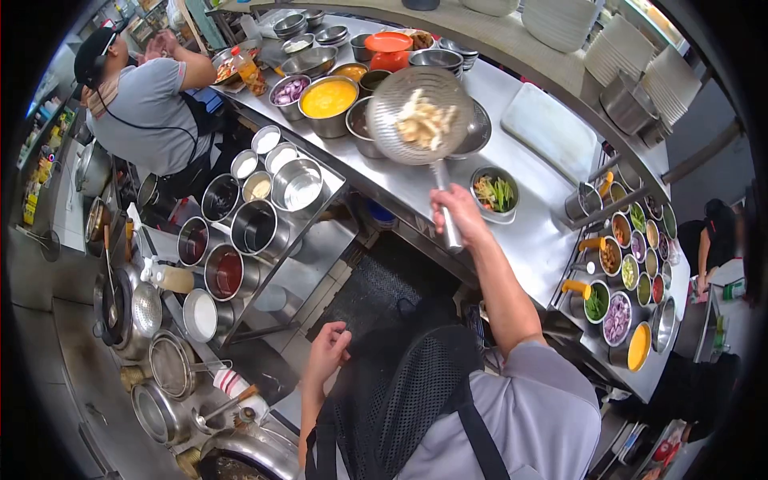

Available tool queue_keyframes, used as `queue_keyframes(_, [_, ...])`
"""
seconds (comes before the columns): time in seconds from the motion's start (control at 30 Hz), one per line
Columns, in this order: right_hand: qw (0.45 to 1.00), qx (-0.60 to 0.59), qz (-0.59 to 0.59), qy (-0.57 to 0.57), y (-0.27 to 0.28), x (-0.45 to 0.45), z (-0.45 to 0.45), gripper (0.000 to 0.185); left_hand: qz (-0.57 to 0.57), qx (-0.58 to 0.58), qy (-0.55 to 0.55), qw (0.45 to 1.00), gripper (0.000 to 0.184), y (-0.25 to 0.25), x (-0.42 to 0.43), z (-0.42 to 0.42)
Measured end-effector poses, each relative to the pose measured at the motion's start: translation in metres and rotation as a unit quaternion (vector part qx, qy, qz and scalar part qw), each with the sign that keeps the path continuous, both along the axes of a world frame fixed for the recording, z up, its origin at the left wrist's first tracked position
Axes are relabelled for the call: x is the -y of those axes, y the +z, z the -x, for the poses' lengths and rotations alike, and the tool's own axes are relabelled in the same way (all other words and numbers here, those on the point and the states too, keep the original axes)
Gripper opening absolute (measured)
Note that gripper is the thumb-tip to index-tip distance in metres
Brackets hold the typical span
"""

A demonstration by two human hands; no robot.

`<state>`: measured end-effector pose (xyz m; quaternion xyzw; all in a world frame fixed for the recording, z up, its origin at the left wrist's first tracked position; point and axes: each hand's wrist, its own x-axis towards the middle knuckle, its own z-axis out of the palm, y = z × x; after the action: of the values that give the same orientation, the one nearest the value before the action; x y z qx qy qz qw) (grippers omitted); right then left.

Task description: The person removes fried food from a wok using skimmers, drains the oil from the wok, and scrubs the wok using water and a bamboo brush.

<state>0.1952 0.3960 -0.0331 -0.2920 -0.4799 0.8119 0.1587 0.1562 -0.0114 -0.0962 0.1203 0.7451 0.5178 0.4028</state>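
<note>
Head camera: right grip (460, 210) wraps the strainer handle (453, 237); left grip (327, 350), half-curled, is empty.

Bright; curved edges, seemingly soft.

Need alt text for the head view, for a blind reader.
A person's right hand holds a perforated skimmer of pale food pieces above a steel counter; the left hand looks empty. On it stands a bowl of yellow liquid; a co-worker stands upper left.
</note>
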Motion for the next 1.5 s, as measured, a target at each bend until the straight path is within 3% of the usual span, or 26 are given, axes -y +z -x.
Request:
queue_keyframes(0.2, [0.956,0.174,-0.211,-0.107,-0.003,-0.073,-0.001,0.027,0.04,-0.025,0.013,0.999,0.032,0.0,-0.035,0.022])
queue_keyframes(0.3, [0.888,0.275,-0.351,-0.109,-0.006,-0.086,-0.006,0.036,0.043,-0.012,0.045,0.998,0.034,0.002,-0.038,0.03])
queue_keyframes(0.4, [0.762,0.3,-0.558,-0.136,-0.037,-0.098,-0.012,0.042,0.048,-0.012,0.058,0.997,0.036,0.002,-0.038,0.033])
queue_keyframes(0.43, [0.763,0.325,-0.544,-0.123,-0.028,-0.095,-0.013,0.048,0.052,-0.014,0.058,0.997,0.036,0.003,-0.039,0.034])
queue_keyframes(0.53, [0.697,0.318,-0.624,-0.153,-0.034,-0.088,-0.017,0.047,0.052,-0.034,0.052,0.997,0.034,-0.002,-0.038,0.034])
queue_keyframes(0.57, [0.7,0.324,-0.618,-0.152,-0.037,-0.088,-0.017,0.048,0.046,-0.045,0.051,0.997,0.034,-0.006,-0.036,0.034])
queue_keyframes(0.63, [0.646,0.216,-0.702,-0.208,-0.063,-0.09,-0.02,0.047,0.05,-0.063,0.054,0.995,0.033,0.005,-0.028,0.033])
queue_keyframes(0.67, [0.65,0.193,-0.706,-0.203,-0.054,-0.081,-0.018,0.046,0.061,-0.07,0.057,0.994,0.033,0.019,-0.032,0.031])
queue_keyframes(0.73, [0.744,0.123,-0.636,-0.162,-0.035,-0.056,-0.008,0.043,0.007,-0.068,0.086,0.994,0.033,0.014,-0.028,0.025])
queue_keyframes(0.8, [0.777,0.126,-0.596,-0.159,-0.054,-0.047,0.014,0.044,-0.03,-0.179,0.073,0.981,0.034,0.011,-0.026,0.022])
queue_keyframes(0.83, [0.887,0.072,-0.449,-0.074,-0.041,-0.025,0.026,0.042,-0.052,-0.115,0.089,0.988,0.033,0.027,-0.029,0.02])
queue_keyframes(0.87, [0.958,0.037,-0.285,0.022,-0.018,0.001,0.04,0.041,-0.093,-0.127,0.095,0.983,0.033,0.024,-0.033,0.019])
queue_keyframes(0.97, [0.969,-0.099,-0.148,0.173,0.006,0.101,0.074,0.036,-0.162,-0.067,0.095,0.98,0.036,0.052,-0.034,0.013])
queue_keyframes(1.1, [0.908,-0.114,-0.083,0.396,0.002,0.217,0.108,0.041,-0.24,0.027,0.213,0.947,0.054,0.066,-0.014,0.0])
queue_keyframes(1.17, [0.859,-0.138,-0.074,0.488,-0.001,0.276,0.111,0.045,-0.315,0.064,0.29,0.901,0.055,0.073,0.009,-0.015])
queue_keyframes(1.33, [0.67,-0.191,-0.042,0.716,0.01,0.418,0.094,0.052,-0.282,-0.106,0.491,0.817,0.048,0.089,0.092,-0.069])
queue_keyframes(1.4, [0.539,-0.258,-0.117,0.794,0.019,0.468,0.092,0.054,-0.287,-0.095,0.603,0.738,0.04,0.097,0.13,-0.111])
queue_keyframes(1.5, [0.515,-0.331,-0.313,0.726,-0.004,0.533,0.116,0.054,-0.168,-0.142,0.728,0.65,0.036,0.071,0.187,-0.194])
